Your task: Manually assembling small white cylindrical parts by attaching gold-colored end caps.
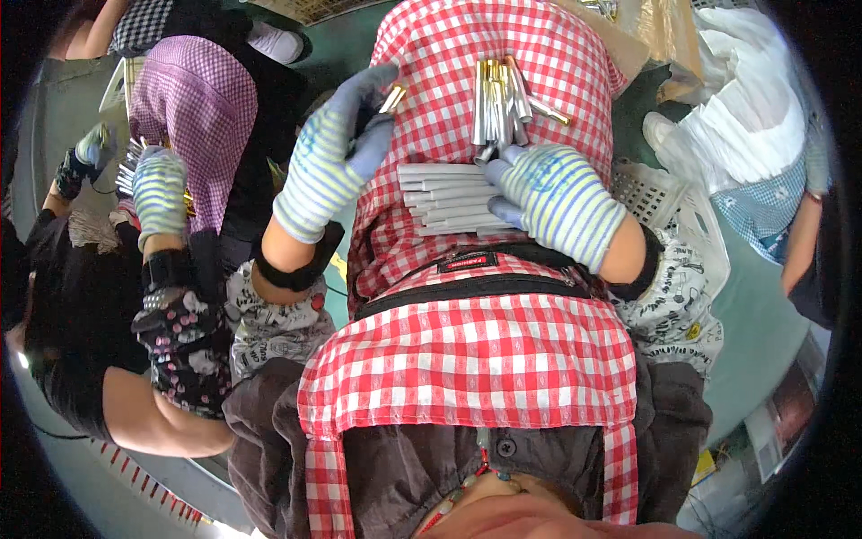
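My left hand (pixel 332 162), in a striped glove with grey fingertips, is raised over the left side of my lap. Its fingers and thumb curl around a short gold-ended metal tube (pixel 393 97). My right hand (pixel 558 198), gloved alike, lies over the right ends of a row of matte grey tubes (pixel 444 198) laid crosswise on my lap. A shiny silver tube end (pixel 487 154) shows at its fingertips, seemingly gripped; the palm side is hidden. Just beyond, a loose pile of silver tubes with gold ends (pixel 496 99) rests on the red checked apron (pixel 431 54).
A white plastic basket (pixel 705 220) stands beside my right forearm. At the far right are a brown paper-like wrapping (pixel 664 40) and a person in a white garment (pixel 745 99). To my left a co-worker's gloved hand (pixel 162 193) is near thin metal pieces on a purple checked apron (pixel 193 108).
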{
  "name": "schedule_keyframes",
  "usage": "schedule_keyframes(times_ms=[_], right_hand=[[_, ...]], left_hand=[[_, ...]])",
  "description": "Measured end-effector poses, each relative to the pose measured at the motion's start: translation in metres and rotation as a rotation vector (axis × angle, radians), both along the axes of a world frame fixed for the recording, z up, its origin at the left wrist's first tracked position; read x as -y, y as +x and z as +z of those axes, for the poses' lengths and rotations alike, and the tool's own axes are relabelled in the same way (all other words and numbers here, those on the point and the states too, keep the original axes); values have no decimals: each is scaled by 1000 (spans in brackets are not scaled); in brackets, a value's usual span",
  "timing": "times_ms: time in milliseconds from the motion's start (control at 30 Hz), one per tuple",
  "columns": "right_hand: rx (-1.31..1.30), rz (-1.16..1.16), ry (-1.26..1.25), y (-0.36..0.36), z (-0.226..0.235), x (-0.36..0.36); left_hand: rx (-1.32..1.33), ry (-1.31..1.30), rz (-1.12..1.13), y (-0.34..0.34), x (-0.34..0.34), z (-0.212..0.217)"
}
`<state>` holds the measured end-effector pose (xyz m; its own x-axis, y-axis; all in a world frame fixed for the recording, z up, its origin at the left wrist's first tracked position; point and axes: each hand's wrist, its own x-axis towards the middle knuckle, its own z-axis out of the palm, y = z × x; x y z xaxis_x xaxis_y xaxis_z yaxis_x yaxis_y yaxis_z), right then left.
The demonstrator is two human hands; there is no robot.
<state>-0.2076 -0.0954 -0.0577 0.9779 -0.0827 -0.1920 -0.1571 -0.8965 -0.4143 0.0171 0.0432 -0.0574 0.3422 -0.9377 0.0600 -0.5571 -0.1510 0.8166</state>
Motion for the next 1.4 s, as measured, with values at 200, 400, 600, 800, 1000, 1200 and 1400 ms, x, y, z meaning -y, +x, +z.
schedule_keyframes(times_ms=[200,400,600,800,1000,1200,1400], right_hand=[[103,25,90,-8,6,1],[427,-82,28,-33,27,12],[385,-112,-50,-51,39,23],[377,-71,-9,-56,32,19],[543,-83,25,-70,24,2],[273,-264,500,-75,25,0],[52,-259,934,-74,30,2]], left_hand=[[46,-89,-197,-1,-22,14],[114,79,-370,-6,-15,37],[219,41,-467,-14,-1,44],[658,-39,-605,-19,4,43],[643,-117,-681,-35,11,50],[681,-228,-725,-45,10,49],[895,-122,-833,-50,6,62]])
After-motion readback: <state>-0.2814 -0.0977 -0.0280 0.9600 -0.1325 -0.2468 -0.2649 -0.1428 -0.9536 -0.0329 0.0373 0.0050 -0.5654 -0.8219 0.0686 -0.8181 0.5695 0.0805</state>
